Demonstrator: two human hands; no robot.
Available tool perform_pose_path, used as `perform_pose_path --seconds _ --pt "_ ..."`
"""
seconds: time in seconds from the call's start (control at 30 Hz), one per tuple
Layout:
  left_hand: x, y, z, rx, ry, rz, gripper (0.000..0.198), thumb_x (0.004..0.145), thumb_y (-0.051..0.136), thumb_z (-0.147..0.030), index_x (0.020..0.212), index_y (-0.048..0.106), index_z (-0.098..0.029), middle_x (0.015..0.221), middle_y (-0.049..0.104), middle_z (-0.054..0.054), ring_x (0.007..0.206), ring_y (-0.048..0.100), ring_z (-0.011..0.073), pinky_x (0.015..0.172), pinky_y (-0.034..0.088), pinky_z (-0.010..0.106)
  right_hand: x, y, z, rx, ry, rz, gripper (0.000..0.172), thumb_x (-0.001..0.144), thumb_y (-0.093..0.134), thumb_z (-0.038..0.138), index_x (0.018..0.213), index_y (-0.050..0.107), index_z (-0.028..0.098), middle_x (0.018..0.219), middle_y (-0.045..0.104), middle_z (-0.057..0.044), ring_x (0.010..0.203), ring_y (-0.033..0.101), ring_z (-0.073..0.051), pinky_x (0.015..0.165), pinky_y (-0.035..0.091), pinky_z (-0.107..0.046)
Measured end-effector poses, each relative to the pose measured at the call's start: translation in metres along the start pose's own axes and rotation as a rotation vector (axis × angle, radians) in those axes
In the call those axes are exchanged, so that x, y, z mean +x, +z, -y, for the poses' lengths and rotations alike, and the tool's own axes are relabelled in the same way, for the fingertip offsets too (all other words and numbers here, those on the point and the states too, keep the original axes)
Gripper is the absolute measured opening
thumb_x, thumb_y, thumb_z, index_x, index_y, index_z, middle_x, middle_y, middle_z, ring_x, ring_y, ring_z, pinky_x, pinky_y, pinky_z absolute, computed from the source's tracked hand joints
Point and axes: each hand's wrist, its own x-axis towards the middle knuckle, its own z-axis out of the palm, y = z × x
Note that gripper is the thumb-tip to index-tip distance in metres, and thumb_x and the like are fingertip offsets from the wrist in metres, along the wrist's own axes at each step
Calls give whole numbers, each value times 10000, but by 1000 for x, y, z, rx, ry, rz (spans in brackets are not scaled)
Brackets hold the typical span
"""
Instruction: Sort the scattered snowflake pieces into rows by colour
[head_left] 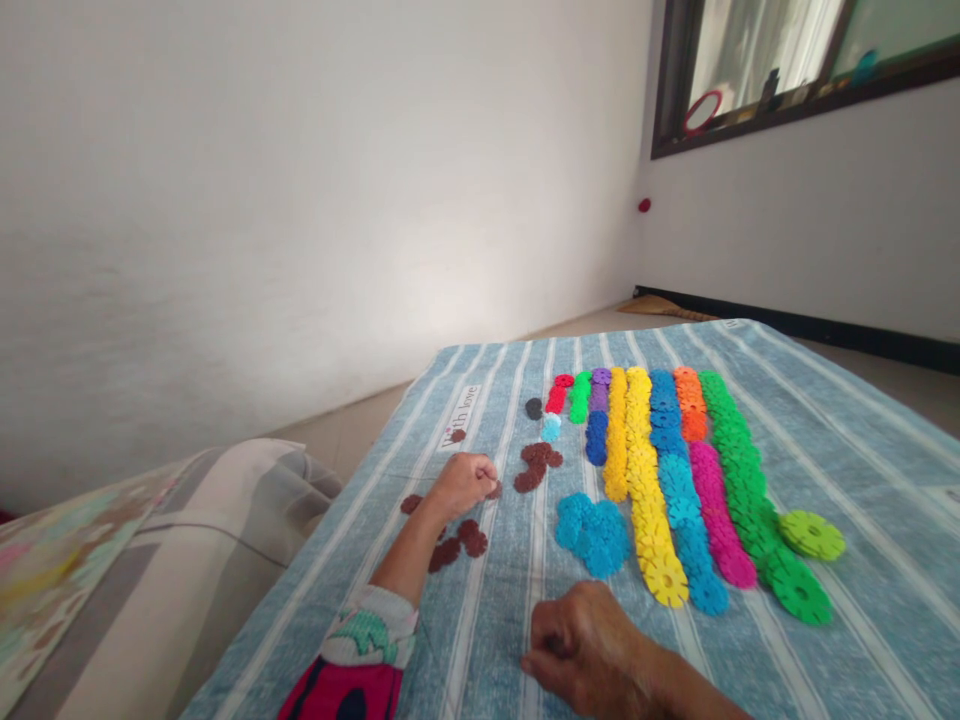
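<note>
My left hand (466, 482), in a pink sleeve with a pale cuff, is closed with its fingertips at a brown snowflake disc (493, 491). Around that hand lie other brown snowflake discs (472, 538), and a brown cluster (536, 466) is to its right. Low in the view, my right hand (589, 645) is curled shut above the cloth. Something dark shows between its thumb and fingers, too shaded to make out. Just beyond it is a heap of light blue discs (592, 535).
Overlapping rows of snowflake discs cover the right side, including yellow (646, 480), magenta (721, 515) and green (739, 480). Lime discs (811, 535) lie at the right end. Under everything is a striped blue cloth (892, 600). A draped grey-white cover (202, 570) stands left.
</note>
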Motion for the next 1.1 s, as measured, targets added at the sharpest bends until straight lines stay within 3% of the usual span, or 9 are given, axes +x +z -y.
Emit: perform_pose_path --seconds 0.37,0.67,0.93,1.1 --pt "28 19 -17 -265 -45 -101 97 645 564 -169 718 620 -139 553 567 -32 485 517 84 461 367 186 0 4 -5 -2 -27 -17 210 746 609 271 580 519 180 505 360 75 452 310 -61 443 186 -200" --pt "35 31 -22 -268 -37 -95 126 697 535 -145 755 644 -122 546 582 -18 502 542 84 470 383 173 0 1 -1 -17 -15 -4 209 736 616 252 570 513 179 496 338 75 451 312 -63 447 191 -203" --pt "37 36 -16 -241 -33 -164 271 709 551 -125 939 693 -108 717 679 22 571 582 94 509 421 191 0 2 -3 -22 -33 -18 210 745 610 268 577 518 180 504 351 75 454 311 -62 453 190 -202" --pt "35 33 -15 -207 -23 -185 231 699 553 -125 882 692 -102 650 659 11 579 590 105 556 449 208 1 1 -1 -26 -22 0 197 754 604 262 588 536 181 512 377 70 463 347 -62 456 203 -196"
